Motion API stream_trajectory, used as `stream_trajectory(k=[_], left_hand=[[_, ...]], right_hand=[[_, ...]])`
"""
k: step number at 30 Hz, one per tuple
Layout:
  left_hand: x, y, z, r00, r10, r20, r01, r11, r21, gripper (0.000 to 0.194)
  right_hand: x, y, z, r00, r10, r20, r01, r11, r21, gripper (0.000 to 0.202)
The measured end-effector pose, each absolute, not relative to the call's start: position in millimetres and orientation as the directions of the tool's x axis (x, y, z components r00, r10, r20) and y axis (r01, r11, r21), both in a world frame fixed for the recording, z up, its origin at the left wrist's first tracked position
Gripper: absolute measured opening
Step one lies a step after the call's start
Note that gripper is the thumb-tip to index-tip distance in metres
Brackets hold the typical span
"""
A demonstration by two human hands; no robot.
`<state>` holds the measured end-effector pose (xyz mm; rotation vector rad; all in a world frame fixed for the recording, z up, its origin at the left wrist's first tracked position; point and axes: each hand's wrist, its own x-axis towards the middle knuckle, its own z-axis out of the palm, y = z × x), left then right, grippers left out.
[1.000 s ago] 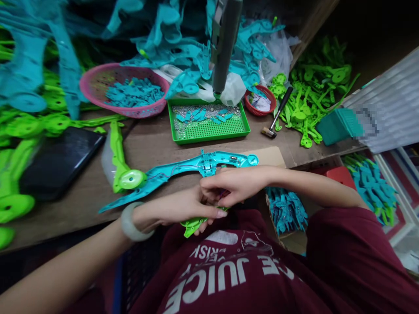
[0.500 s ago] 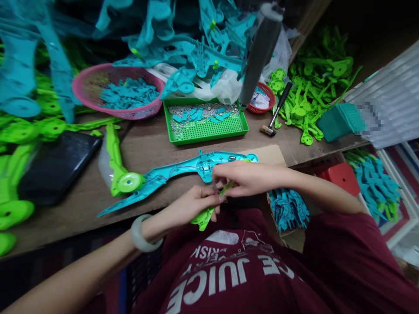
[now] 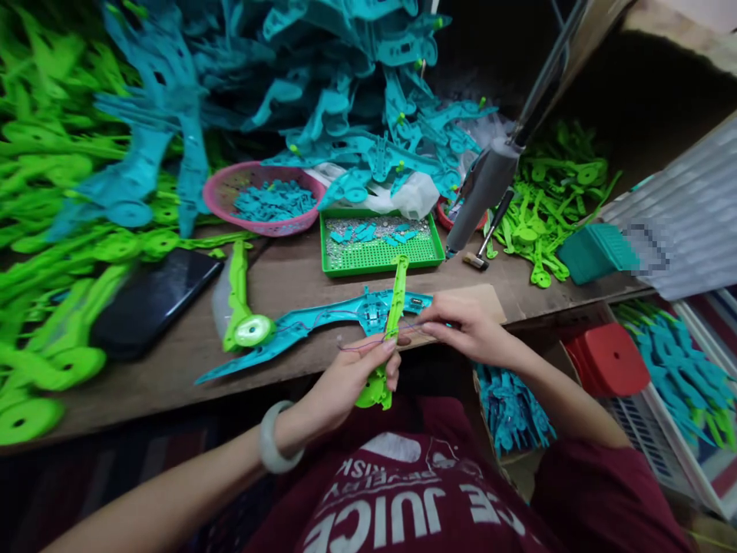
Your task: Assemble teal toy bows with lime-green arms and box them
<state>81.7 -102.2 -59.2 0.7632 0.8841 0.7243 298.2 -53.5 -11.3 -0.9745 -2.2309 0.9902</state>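
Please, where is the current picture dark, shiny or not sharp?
Head view: deep shadow behind the green pile at right; head view: whitish glare on the green disc; head view: upper-left green pile looks soft, and the thin wire near the right hand is hard to trace.

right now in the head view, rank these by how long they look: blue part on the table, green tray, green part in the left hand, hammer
1. Blue part
2. Green tray and held green part: too alike to rank
3. Hammer
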Motion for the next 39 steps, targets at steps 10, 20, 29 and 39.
stream_trajectory(k=[10, 20, 29, 39], left_hand=[[80.8, -108.4, -54.6, 0.459, 0.839, -0.29, -0.248, 0.435, 0.865, 0.047], [73.1, -99.6, -53.6, 0.603, 0.765, -0.226, 0.146, 0.173, 0.974, 0.04], [82.0, -94.3, -43.2, 0.615, 0.766, -0.188, 0.133, 0.134, 0.982, 0.041], [77.2, -100.7, -46.7, 0.53, 0.824, -0.202, 0.095, 0.178, 0.979, 0.044]], right_hand=[[285.8, -80.9, -60.0, -0.308, 0.855, -0.418, 0.073, -0.417, -0.906, 0.039], [293.0, -103.7, -46.7, -0.274, 0.879, 0.389, 0.56, 0.475, -0.679, 0.032], [300.6, -75.5, 10.8, -0.809, 0.58, 0.091, 0.49, 0.753, -0.438, 0.026], [300.7, -61.9, 6.7, -0.644, 0.76, 0.088, 0.411, 0.441, -0.798, 0.019]])
